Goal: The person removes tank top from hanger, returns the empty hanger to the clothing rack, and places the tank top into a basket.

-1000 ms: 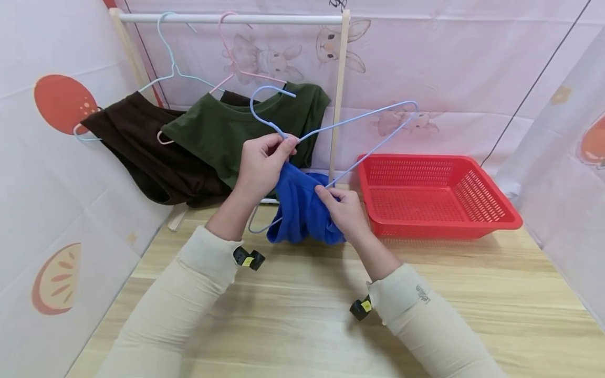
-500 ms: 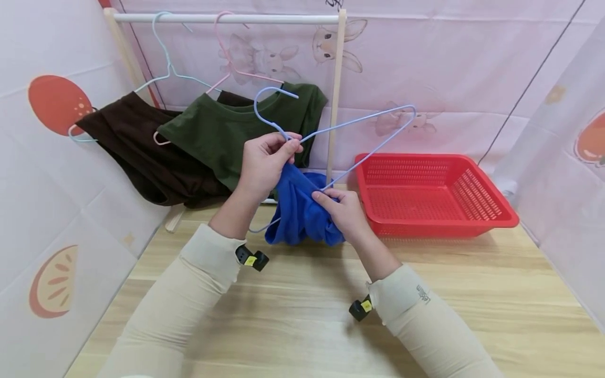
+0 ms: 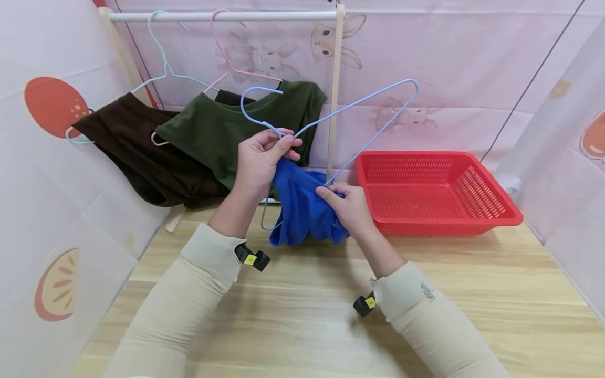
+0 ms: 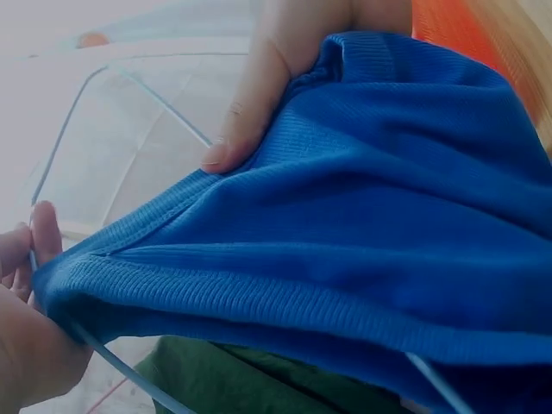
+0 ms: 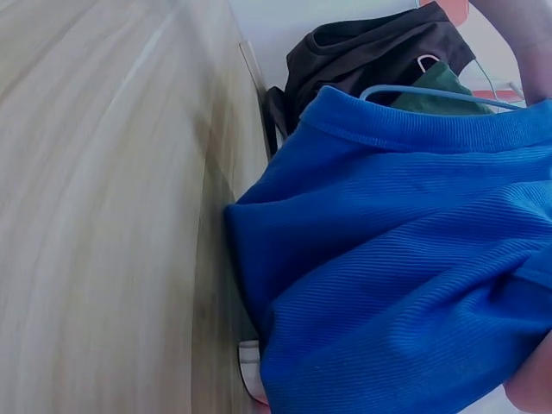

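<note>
A light blue wire hanger (image 3: 416, 88) is partly inside a blue ribbed garment (image 3: 304, 205), held above the table in the head view. My left hand (image 3: 258, 160) pinches the hanger just below its hook, and the garment's edge is bunched at that hand. Lower right, my right hand (image 3: 348, 209) pinches the garment's edge, its thumb (image 4: 226, 151) lying on top in the left wrist view. One hanger arm sticks out bare to the upper right. The other arm passes through the cloth, and its end shows at the garment's lower left.
Behind stands a rack (image 3: 264, 17) with a dark brown garment (image 3: 142, 149) and a dark green shirt (image 3: 236, 131) on hangers. A red perforated basket (image 3: 444, 230) sits to the right on the wooden table (image 3: 293, 315). Printed cloth walls enclose the table.
The hanger has tilted: its bare arm has swung up and its hook has shifted left. Both hands keep their grips, and the hanger's lower left end shows more beside the garment.
</note>
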Motion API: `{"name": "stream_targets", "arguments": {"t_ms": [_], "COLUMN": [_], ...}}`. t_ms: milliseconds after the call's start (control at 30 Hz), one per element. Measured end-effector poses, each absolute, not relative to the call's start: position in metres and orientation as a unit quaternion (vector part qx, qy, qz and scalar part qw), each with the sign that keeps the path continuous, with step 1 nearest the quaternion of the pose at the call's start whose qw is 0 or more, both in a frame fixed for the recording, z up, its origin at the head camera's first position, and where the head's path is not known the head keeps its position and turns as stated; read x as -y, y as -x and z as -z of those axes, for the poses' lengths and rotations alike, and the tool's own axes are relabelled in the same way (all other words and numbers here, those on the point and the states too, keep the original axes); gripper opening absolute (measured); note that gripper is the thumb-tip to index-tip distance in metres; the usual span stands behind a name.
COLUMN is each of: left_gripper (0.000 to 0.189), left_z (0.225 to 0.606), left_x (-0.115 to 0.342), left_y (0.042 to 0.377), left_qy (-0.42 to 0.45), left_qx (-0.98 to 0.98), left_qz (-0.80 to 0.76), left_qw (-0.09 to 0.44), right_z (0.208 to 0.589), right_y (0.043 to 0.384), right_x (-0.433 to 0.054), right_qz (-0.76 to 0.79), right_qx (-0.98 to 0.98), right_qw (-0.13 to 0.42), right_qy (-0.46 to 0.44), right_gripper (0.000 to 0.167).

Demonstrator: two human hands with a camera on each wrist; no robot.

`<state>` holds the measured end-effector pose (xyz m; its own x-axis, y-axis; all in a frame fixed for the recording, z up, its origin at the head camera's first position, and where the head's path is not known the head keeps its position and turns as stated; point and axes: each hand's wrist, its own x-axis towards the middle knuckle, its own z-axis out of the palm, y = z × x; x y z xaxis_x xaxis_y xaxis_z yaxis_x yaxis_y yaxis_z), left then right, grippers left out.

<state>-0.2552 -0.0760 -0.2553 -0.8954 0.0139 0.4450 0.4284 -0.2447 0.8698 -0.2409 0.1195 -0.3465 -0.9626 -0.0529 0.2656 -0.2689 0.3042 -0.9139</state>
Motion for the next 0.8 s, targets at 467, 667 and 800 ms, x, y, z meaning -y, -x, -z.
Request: {"name": "stream_targets", "arguments": {"t_ms": [467, 667, 800], "left_gripper": [0.018, 0.018, 0.018], "left_z": [0.252, 0.249, 0.245], "left_x": [0.076, 0.077, 0.077], "left_y": [0.256, 0.254, 0.253], "left_qy": [0.198, 0.203, 0.208], "left_qx": [0.621, 0.614, 0.603], "left_qz": [0.747, 0.749, 0.756], "left_qw": [0.13, 0.142, 0.147], "right_z": [0.348, 0.35, 0.352], "right_y": [0.247, 0.245, 0.244], "right_x": [-0.136, -0.134, -0.133], "right_qz": [-0.57, -0.549, -0.54], "right_qx": [0.814, 0.827, 0.833], "right_qw": [0.047, 0.03, 0.015], "right_qy": [-0.097, -0.115, -0.114], "right_gripper": [0.041, 0.037, 0.036]}}
